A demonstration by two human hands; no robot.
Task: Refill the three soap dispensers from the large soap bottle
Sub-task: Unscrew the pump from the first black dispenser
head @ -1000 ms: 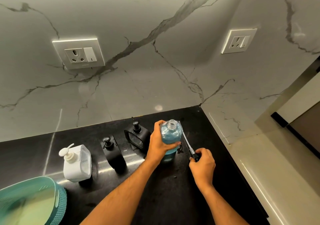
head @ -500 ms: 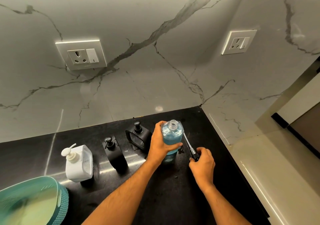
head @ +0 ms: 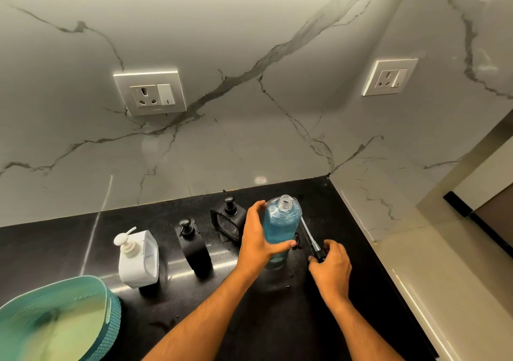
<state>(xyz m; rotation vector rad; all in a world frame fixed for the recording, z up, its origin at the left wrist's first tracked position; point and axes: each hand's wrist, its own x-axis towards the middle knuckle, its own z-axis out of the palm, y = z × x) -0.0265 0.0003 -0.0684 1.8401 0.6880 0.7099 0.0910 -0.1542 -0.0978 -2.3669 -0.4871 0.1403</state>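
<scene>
Head view: uncapped clear bottle of blue soap (head: pixel 281 228) is gripped by left hand (head: pixel 256 240); black pump cap (head: pixel 319 253) is pinched by right hand (head: pixel 330 266) fingers; all three dispensers appear still capped, unfilled.

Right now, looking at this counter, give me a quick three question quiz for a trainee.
1. True or false: the blue soap bottle has its top off.
2. Which hand grips the bottle: A left hand, B right hand?
3. Fill in: the right hand holds the black pump head with its ____ pointing toward the wall.

Key: 1 true. 2 A. 3 tube. The white dispenser and both black dispensers have their pumps on.
</scene>
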